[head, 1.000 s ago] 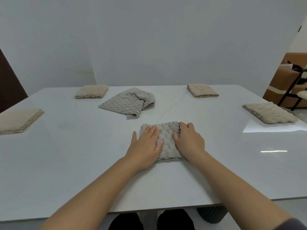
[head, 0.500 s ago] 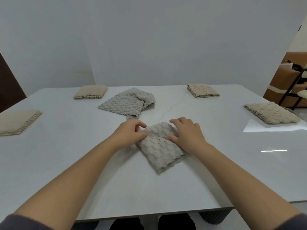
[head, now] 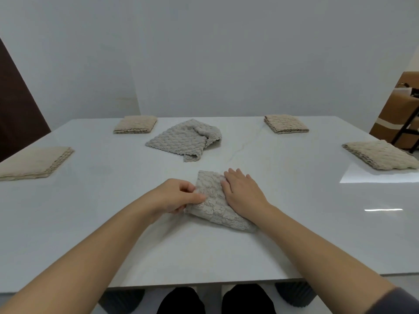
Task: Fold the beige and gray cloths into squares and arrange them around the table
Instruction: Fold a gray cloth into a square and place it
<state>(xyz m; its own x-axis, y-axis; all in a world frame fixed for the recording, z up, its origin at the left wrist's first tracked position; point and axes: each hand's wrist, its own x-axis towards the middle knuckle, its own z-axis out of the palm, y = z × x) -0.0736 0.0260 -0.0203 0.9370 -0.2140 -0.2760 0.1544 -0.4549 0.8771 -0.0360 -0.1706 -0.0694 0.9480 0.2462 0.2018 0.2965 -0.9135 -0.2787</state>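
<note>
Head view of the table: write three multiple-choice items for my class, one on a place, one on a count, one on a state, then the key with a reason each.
1. Where is the loose gray cloth?
A) at the near edge
B) in the middle, beyond the folded gray cloth
C) on the floor

2. How many folded beige cloths lie on the table?
A) two
B) three
C) four

3. What is the right hand doing?
A) resting flat on the folded gray cloth
B) lifting a beige cloth
C) hanging off the table

Key: 1 B, it lies past the folded one, mid-table; 2 C, two at the far edge, one at each side; 3 A, its fingers lie straight on the cloth.
</note>
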